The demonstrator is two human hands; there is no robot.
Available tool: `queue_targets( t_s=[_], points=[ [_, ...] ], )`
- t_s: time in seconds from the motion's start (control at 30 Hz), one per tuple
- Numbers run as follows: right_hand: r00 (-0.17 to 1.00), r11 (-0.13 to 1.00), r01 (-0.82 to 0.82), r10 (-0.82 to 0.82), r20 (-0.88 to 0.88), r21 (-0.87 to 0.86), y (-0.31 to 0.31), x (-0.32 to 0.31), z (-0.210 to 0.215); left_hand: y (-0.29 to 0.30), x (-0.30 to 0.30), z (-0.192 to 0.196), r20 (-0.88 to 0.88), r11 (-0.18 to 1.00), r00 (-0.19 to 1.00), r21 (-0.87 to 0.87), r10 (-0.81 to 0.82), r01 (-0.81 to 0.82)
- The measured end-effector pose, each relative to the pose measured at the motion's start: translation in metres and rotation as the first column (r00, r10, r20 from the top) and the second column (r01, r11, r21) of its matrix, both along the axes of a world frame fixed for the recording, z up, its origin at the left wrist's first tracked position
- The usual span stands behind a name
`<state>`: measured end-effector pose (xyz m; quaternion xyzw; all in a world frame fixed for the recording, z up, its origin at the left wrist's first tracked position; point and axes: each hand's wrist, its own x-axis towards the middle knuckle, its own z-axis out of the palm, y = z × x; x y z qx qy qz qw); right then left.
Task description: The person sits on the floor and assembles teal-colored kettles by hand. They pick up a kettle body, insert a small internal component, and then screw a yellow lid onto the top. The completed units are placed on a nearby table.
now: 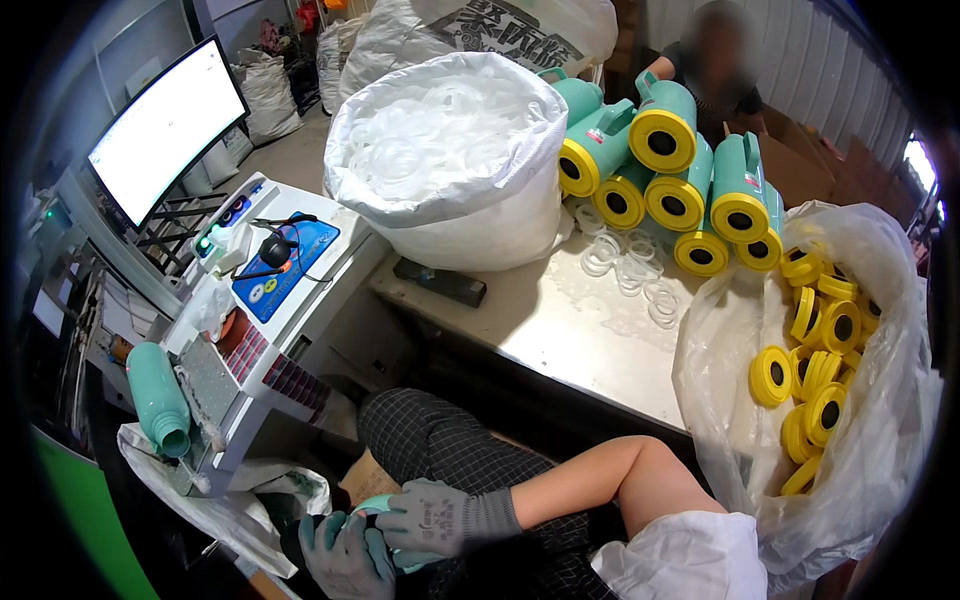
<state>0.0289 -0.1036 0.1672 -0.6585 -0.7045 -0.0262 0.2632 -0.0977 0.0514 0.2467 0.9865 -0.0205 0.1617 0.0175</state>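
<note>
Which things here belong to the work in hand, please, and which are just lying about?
In hand:
left hand, right hand, teal piece between them, stacked teal jugs, yellow rings, clear rings.

Lying about:
monitor, black bar, machine.

Matt knit gloves, glossy plastic jugs, brushed metal table

White monitor (upper left), clear sack
</note>
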Motion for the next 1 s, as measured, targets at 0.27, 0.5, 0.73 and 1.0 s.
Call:
queue_targets(
  t_s=[0.27, 0.5, 0.73, 1.0],
  points=[
    [0.999, 0.999, 0.043, -0.043, 0.025, -0.006, 0.008, -0.003, -0.007, 0.024, 0.043, 0.028, -0.264, 0.977, 0.958, 0.143, -0.116, 0.158],
    [0.994, 0.996, 0.017, -0.007, -0.111, 0.090, 0.012, -0.005, -0.013, 0.041, 0.044, 0.025, -0.518, 0.979, 0.841, -0.193, -0.155, 0.062],
    [0.986, 0.984, 0.050, -0.022, -0.163, 0.171, 0.006, -0.012, -0.013, 0.024, 0.035, 0.024, -0.378, 0.998, 0.925, -0.065, -0.037, 0.014],
    [0.986, 0.991, 0.082, -0.065, -0.157, 0.108, -0.003, -0.023, 0.001, 0.016, 0.032, 0.027, -0.336, 0.999, 0.941, -0.030, -0.039, 0.030]
  ],
)
